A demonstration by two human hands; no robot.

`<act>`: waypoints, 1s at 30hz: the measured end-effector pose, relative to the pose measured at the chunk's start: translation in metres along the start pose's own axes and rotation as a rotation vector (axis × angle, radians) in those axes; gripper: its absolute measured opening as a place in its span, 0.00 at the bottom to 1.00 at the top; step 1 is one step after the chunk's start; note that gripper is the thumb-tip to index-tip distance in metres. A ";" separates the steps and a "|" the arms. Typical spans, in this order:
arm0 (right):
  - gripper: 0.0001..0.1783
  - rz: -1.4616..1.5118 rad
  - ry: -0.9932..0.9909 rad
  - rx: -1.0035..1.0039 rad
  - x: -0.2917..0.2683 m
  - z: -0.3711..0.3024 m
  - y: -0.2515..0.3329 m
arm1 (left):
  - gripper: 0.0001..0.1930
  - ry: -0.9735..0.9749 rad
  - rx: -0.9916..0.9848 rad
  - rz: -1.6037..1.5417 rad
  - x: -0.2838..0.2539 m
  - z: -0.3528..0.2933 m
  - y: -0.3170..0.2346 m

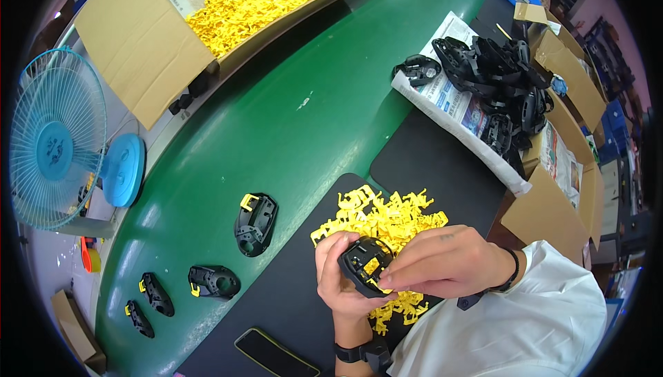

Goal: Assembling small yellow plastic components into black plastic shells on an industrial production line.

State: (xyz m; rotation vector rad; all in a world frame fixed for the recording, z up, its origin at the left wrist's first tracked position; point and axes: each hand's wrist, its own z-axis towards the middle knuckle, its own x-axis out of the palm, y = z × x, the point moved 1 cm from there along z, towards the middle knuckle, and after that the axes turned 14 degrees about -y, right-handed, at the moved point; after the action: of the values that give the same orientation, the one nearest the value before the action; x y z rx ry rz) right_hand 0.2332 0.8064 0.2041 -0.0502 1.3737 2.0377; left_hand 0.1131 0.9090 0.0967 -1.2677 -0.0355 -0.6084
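"Blue fan (55, 149), far left. What's next?"

"A carton (138, 38) of yellow clips (255, 0), its flap spread."

"And on the green desk (283, 121)?"

"Four black shells (255, 228), set apart, each with a yellow clip near one end. Then a phone (277, 353), flat on the black mat (280, 297)."

"What about the left hand (336, 287)?"

"Its fingers wrap around another shell (356, 263), hollow side up, above the mat. A yellow piece (371, 266) shows inside. Loose clips (414, 212) lie heaped on the mat around there."

"And the right hand (445, 263)?"

"Fingers drawn close together, tips at the shell's lower rim. Yellow shows under them, but I can't tell whether they grip it."

"Further right?"

"Newspaper (445, 118) under a jumbled heap (487, 66) of black parts, then an open box (552, 221)."
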 end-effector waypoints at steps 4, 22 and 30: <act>0.23 -0.037 0.007 0.005 0.001 0.000 0.002 | 0.47 -0.002 0.067 0.041 0.000 0.003 -0.001; 0.29 -0.315 0.115 -0.202 0.002 -0.004 0.014 | 0.25 -0.052 0.299 0.103 -0.005 0.004 -0.005; 0.30 -0.197 0.047 -0.226 0.013 0.020 -0.015 | 0.51 -0.114 -0.188 -0.075 -0.004 0.000 -0.004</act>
State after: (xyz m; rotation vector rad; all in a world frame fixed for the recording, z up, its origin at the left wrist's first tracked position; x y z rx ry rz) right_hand 0.2376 0.8328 0.1962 -0.3216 1.1131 2.0254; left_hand 0.1076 0.9105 0.0991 -1.4880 -0.1237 -0.6140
